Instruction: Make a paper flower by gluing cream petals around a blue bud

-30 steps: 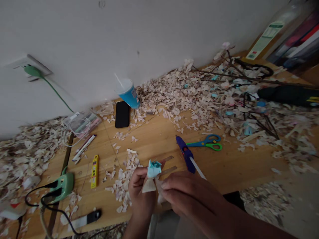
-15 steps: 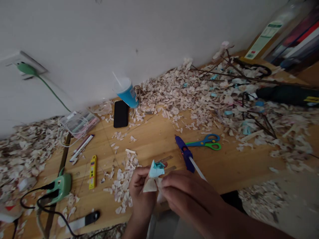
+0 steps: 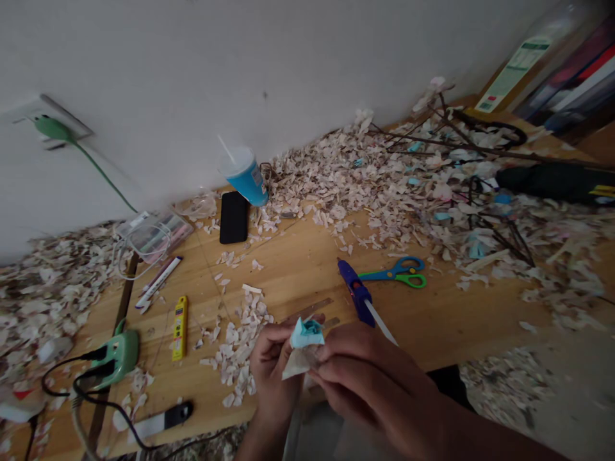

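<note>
Between my hands, near the table's front edge, is a small paper flower (image 3: 307,333) with a light blue centre and a pale off-white petal (image 3: 298,362) at its base. My left hand (image 3: 273,368) is closed around the flower's lower part, which the fingers hide. The fingers of my right hand (image 3: 365,371) pinch the petal's right side against the flower. Just beyond my right hand lies a purple hot glue gun (image 3: 355,291) with a white glue stick (image 3: 382,323) in its back. Blue and green scissors (image 3: 396,274) rest beside it.
Heaps of pale petal-like scraps (image 3: 327,166) cover the table's back, with dark twigs (image 3: 461,150) at right. A blue cup (image 3: 247,179) and black phone (image 3: 233,218) stand behind. At left are a yellow box (image 3: 179,328), green power strip (image 3: 120,358) with cords, and a black-handled scraper (image 3: 168,419).
The flower has shifted slightly right and down and turned a little. The pale petal is now drawn across its base, with my right fingers pressing along it.
</note>
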{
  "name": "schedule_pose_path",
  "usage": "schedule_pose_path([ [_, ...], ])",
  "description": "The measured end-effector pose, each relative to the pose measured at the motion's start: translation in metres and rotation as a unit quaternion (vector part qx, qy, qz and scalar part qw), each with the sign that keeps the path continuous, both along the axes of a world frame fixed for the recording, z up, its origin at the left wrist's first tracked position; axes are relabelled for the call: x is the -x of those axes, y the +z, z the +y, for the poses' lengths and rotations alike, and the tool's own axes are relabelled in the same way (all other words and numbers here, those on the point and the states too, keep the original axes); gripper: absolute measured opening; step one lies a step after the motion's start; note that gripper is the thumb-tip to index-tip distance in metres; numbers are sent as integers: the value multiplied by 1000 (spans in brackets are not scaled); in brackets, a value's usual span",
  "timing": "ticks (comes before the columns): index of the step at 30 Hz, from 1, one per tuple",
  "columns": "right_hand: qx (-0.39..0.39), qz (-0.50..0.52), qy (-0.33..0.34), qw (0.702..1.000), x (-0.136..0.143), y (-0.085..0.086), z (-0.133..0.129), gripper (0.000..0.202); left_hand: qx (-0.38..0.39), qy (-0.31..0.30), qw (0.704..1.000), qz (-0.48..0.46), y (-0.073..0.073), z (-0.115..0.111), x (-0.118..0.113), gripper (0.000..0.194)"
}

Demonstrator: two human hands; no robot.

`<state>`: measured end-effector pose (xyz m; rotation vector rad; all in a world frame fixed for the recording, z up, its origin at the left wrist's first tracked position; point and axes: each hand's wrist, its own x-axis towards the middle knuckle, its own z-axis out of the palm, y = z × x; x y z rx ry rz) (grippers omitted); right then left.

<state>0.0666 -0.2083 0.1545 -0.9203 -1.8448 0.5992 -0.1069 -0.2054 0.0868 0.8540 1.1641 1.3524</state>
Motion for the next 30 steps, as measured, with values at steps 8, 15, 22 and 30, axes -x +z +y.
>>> schedule_pose_path([
  [8, 55, 57, 40, 996, 1, -3, -5, 37, -41, -22, 996, -82, 15, 8, -7, 5],
  [15, 95, 117, -35, 988, 11, 1, -15, 50, -109, -17, 992, -61, 6, 10, 0, 14],
  [22, 307, 233, -9, 923, 12, 10, -19, 17, -223, -35, 973, 47, 18, 17, 20, 3],
  [30, 253, 164, -20, 953, -5, 20, -11, 29, -293, -89, 939, 158, 43, 26, 37, 13],
])
